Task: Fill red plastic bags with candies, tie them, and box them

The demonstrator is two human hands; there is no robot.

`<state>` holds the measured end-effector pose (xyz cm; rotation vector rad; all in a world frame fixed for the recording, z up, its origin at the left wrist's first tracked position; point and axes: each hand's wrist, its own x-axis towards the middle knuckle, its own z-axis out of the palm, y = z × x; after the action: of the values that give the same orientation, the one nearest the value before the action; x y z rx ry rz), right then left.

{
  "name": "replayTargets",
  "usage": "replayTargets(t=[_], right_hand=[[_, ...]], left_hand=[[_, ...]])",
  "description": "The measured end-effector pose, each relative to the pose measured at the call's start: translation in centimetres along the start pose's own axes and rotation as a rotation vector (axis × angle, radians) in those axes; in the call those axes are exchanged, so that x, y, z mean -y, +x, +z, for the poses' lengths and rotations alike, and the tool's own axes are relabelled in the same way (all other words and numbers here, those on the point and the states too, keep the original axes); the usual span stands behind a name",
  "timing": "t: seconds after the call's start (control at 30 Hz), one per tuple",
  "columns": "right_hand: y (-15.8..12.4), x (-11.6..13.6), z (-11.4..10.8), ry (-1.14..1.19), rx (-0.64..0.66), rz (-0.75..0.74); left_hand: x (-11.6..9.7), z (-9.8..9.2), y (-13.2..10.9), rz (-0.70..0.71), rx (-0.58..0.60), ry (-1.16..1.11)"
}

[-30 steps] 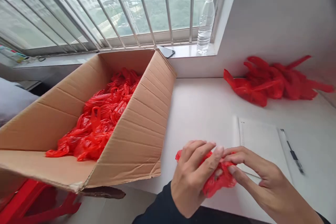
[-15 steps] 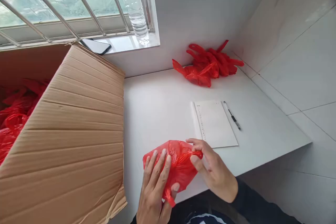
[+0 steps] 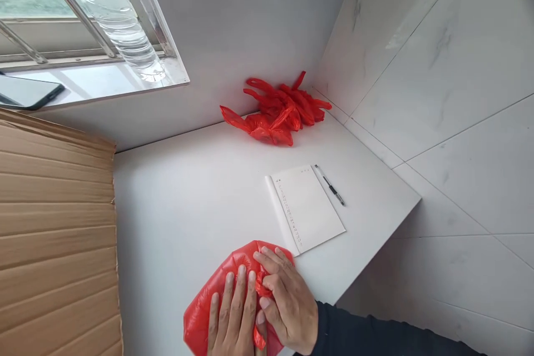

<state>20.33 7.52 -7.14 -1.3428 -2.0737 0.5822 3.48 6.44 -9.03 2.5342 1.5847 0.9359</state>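
- Left hand (image 3: 232, 325): fingers straight, laid flat across the red bag, pressing on its top, not closed round anything; lower centre of frame, wrist cut off by bottom edge.
- Right hand (image 3: 292, 300): just right of the left one, thumb and index bent in, gripping the twisted bit (image 3: 261, 285) of the bag; other fingers rest over the bag's upper right part.
- Red bag (image 3: 204, 311): thin shiny plastic, lying flattened on the table at lower centre, partly hidden under both hands; a small red end (image 3: 258, 338) pokes out by the left thumb.
- Dark sleeve (image 3: 375, 331): on the right arm, runs to the bottom edge at lower right.
- Table (image 3: 175, 217): white, fills the middle of the frame.
- Notebook (image 3: 308, 208): right of centre, just beyond the bag's upper right corner; can't tell if they touch. Writing along its left side, too small to read.
- Pen (image 3: 329, 184): clear with dark grip, beside notebook's right edge.
- Pile of red bags (image 3: 275, 117): upper centre, at the back of the table near the wall.
- Cardboard box (image 3: 58, 245): left edge, partly cut off.
- Phone (image 3: 27, 92) and water bottle (image 3: 129, 39): on windowsill (image 3: 89, 80), upper left.
- Tiled wall (image 3: 442, 67): right side.
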Motion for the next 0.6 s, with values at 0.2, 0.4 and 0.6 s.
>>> replayTargets(t=[0.2,0.4,0.6], right_hand=[[0.2,-0.1,1.0,-0.067,-0.013,0.04],[0.4,-0.2,1.0,-0.114,0.029,0.054],[0.8,-0.4,0.2,-0.052,0.061,0.046]], left_hand=[[0.4,1.4,-0.1,-0.018,-0.021,0.032],[0.5,2.0,-0.2,-0.045,0.013,-0.006],[0.5,1.7,0.2,-0.045,0.055,-0.038]])
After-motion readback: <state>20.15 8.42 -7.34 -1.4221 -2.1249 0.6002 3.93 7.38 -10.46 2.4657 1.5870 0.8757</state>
